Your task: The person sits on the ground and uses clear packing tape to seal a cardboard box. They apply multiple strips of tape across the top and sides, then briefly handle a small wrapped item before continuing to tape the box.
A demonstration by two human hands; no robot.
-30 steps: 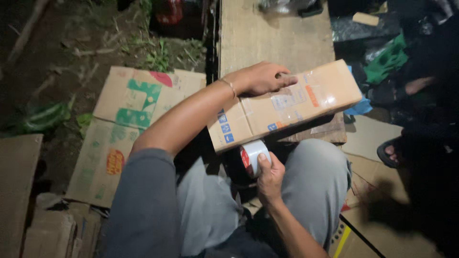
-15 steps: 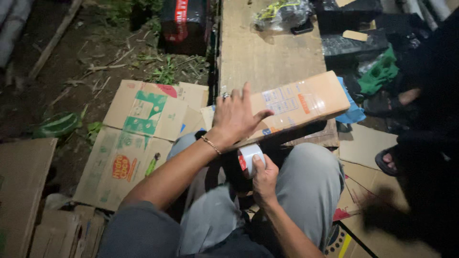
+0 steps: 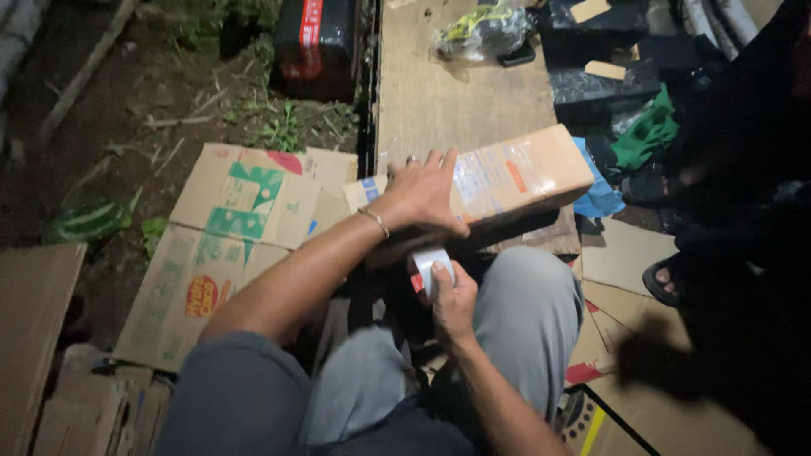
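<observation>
Cardboard parcel (image 3: 507, 181) under left hand (image 3: 422, 196); right hand (image 3: 452, 300) grips tape roll (image 3: 427, 262)

Tape roll (image 3: 428, 266) under box (image 3: 515, 181)

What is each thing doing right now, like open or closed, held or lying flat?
Cardboard box: closed, taped, pressed down by the left hand.
Tape roll: gripped by the right hand.
Flattened cartons: lying flat on the ground.
Plastic bag: lying on the wooden board.
</observation>
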